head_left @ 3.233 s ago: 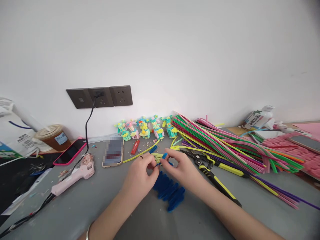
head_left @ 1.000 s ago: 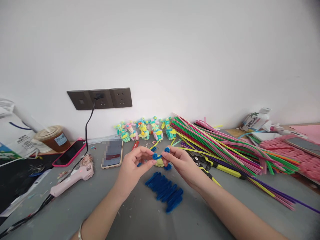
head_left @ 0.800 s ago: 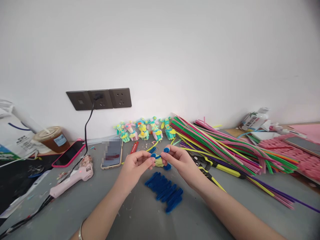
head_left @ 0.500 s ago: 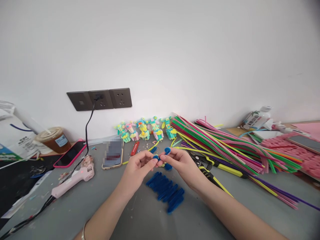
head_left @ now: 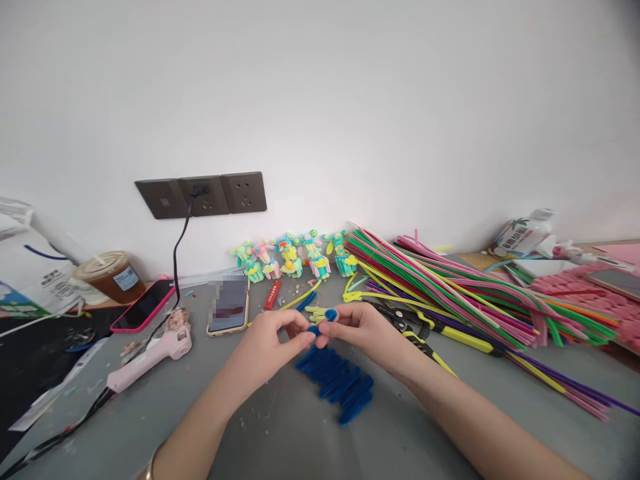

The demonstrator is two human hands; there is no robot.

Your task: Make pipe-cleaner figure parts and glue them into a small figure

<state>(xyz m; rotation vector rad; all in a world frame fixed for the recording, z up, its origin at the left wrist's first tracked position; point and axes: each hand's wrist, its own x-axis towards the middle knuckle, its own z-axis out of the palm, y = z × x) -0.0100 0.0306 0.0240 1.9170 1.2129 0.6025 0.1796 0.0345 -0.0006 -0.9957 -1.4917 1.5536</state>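
Note:
A blue pipe cleaner (head_left: 331, 315), curled at its end, is pinched between both hands above the desk. My left hand (head_left: 281, 341) is closed, thumb and fingertips on the left part of it. My right hand (head_left: 356, 331) grips the other part, with the curled tip poking out over the thumb. Fingers hide much of the piece. Right below lies a row of short blue pipe cleaner pieces (head_left: 336, 381), side by side on the grey desk. Behind the fingers are small yellow pieces (head_left: 316, 312) and a few longer blue lengths (head_left: 307, 301).
Yellow-and-black pliers (head_left: 424, 347) and a thick bundle of coloured pipe cleaners (head_left: 450, 287) lie to the right. At left are a pink glue gun (head_left: 150, 360), two phones (head_left: 229, 305) and a drink cup (head_left: 110, 277). Several finished pipe cleaner figures (head_left: 290, 257) line the wall.
Both hands have come slightly lower, and the curled blue end has turned to a narrower angle. Yellow pieces behind the fingers show more now. A blue coil seen behind the right hand is no longer visible.

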